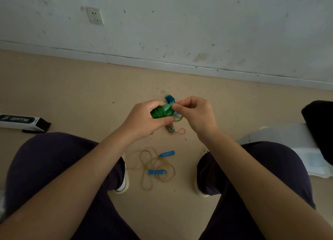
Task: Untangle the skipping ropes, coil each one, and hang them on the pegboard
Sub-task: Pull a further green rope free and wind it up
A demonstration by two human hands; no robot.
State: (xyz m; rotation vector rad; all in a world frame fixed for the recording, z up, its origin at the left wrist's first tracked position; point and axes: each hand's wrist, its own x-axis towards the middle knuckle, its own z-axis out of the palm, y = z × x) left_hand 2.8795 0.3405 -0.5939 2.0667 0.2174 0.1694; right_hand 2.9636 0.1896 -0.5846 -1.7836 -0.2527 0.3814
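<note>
— Forearms filled the foreground, both bare, reaching out over knees in dark trousers (54,167). What did the left hand (142,120) have?

— It gripped a bundle of green handles (162,111), fingers and thumb curled round them, with green cord wound tight about the handles.

— And the right hand (195,113)?

— Its thumb and forefinger pinched the pointed tip of the green bundle, the other fingers curled in. A loose loop of green cord (178,119) hung just below, between the two hands.

— Anything behind the hands?

— A blue handle end (170,98) showed above the knuckles, on the floor beyond; what it belonged to could not be told, since the hands hid most of it. Below them lay a small, blurred reddish piece with a thin loop (177,130), possibly another rope's end.

— Where was the other rope?

— On the tan floor (72,88) between the person's two light shoes (124,176): a yellow cord (155,167) in loose, overlapping loops, with two blue handles (166,153) lying on it, near each other.

— And further out?

— A white and black box (21,122) lay at the left edge; white plastic sheeting (292,140) and a black object (319,128) lay at the right. A scuffed white wall (198,23) with a socket (94,15) stood beyond.
</note>
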